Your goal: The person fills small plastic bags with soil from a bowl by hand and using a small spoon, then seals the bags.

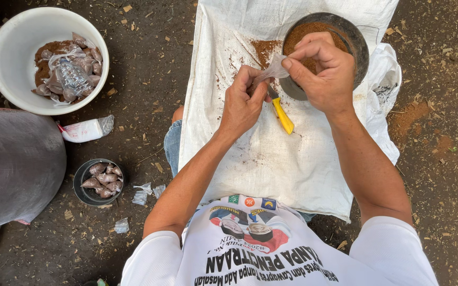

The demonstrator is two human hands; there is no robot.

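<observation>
Centrally, a small clear plastic bag point(274, 69) is pinched between the thumb and fingers of the right hand point(322, 71) and the fingertips of the left hand point(243, 103), so both grips are closed on it; the bag is held just above the near rim of a dark round bowl point(359, 50) filled with brown powder point(303, 34). A yellow-handled tool point(282, 115) is seen slanting down from under the left hand, though it cannot be told which fingers carry it. The bowl is set on a white woven sack point(271, 159) spread over the lap, with some powder spilled beside the bowl. On the earthen floor to the left, a white basin point(6, 58) with filled little packets and powder is found, below it a small dark bowl point(80, 190) of packets, and a grey sack point(14, 164) at the frame edge
</observation>
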